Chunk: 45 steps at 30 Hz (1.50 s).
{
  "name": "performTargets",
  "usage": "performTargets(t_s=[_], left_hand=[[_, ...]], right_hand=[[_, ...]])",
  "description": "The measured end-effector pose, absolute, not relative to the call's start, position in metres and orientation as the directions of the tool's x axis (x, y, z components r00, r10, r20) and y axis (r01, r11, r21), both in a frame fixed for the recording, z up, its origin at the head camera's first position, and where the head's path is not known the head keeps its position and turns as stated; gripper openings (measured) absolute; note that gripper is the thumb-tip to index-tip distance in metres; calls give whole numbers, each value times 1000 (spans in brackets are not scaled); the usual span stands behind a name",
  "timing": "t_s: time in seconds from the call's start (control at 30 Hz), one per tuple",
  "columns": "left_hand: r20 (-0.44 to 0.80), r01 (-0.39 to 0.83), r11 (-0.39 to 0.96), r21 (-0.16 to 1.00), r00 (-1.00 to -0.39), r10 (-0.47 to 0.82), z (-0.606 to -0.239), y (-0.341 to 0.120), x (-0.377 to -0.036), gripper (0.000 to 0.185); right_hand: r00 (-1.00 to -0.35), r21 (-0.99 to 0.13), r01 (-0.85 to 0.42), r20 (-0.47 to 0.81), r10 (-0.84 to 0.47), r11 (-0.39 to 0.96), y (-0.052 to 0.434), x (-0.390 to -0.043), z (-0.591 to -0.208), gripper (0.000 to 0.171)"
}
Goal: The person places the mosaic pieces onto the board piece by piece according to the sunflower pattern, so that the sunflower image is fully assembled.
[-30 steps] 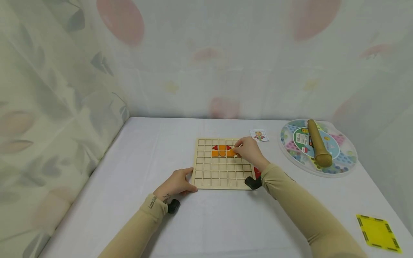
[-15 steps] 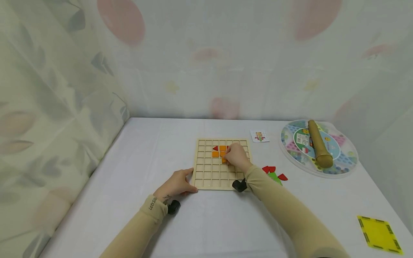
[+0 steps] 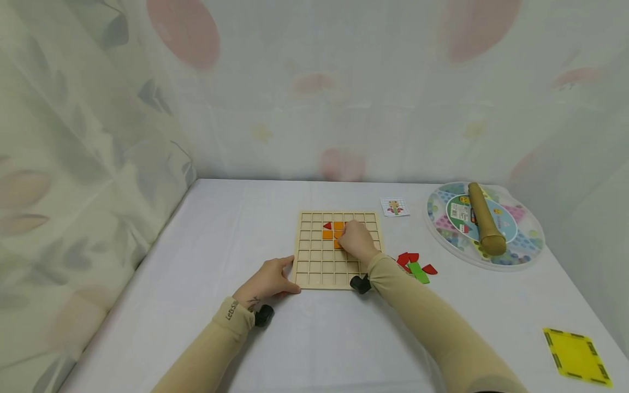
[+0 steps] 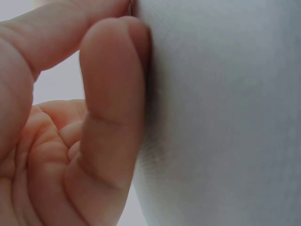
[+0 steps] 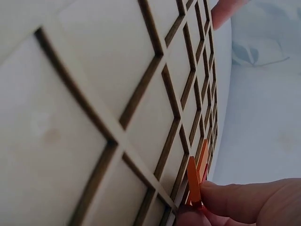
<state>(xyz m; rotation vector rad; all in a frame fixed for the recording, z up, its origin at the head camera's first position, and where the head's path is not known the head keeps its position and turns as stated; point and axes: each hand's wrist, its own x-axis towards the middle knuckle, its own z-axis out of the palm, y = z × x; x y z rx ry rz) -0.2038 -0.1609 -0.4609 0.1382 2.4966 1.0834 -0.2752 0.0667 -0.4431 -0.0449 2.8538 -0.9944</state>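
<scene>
1. We see a table (image 3: 206, 229) draped in a plain white cloth, filling the lower half of the head view and narrowing toward the back.
2. Behind it, across the whole upper half of the frame, hangs a sheer pale curtain (image 3: 344, 87) printed with soft pink ovals and faint yellow shapes.
3. At the left edge, a second curtain panel (image 3: 73, 180) folds down beside the table, patterned with grey and pink leaf shapes.
4. We find the same translucent fabric along the right edge, meeting the table's far right corner.
5. The light is even and diffuse, casting only weak shadows on the cloth.
</scene>
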Motion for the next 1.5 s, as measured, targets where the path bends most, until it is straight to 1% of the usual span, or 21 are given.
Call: performTargets(t_s=[0.13,0.33,0.43,0.57,0.63,0.8,0.93,1.0,1.13,1.27,1.4,1.5], left_hand=[[-335,-76,691,719,-909,249,-462,-160,-204,94],[-336,-74,693,717,-908,251,-464,-158,-203,94],[-340,-79,693,716,-907,248,-464,-157,-203,94],[-334,-69,697,714,-908,253,-463,-157,-202,94],[-331,-61,700,712,-908,257,-463,-157,-202,94],[-327,-51,709,703,-909,260,-462,-158,-204,93],[-327,-48,716,696,-909,257,-460,-159,-206,93],[-325,-47,720,692,-911,253,-459,-159,-206,93],[-325,-51,726,686,-914,243,-459,-160,-207,92],[-326,-57,732,679,-917,231,-460,-161,-207,93],[-325,-59,733,677,-918,226,-463,-161,-207,93],[-328,-61,731,679,-917,228,-465,-161,-208,93]], right_hand=[[-991,-598,21,-116,-61,801,67,-275,-444,38],[-991,-561,47,-129,-32,827,66,-274,-445,36],[-993,-548,32,-113,-37,836,66,-270,-444,30],[-998,-535,-19,-43,-50,845,73,-261,-433,16],[-998,-527,-50,-3,-60,848,81,-257,-422,14],[-992,-519,-120,93,-83,846,115,-244,-395,28],[-980,-507,-189,157,-126,841,148,-233,-384,32],[-972,-482,-223,176,-155,848,164,-227,-383,33],[-963,-408,-262,162,-214,874,186,-216,-392,33],[-964,-326,-267,97,-248,907,197,-208,-407,31],[-970,-264,-241,24,-244,934,199,-208,-426,28],[-973,-232,-223,-3,-230,947,196,-210,-437,26]])
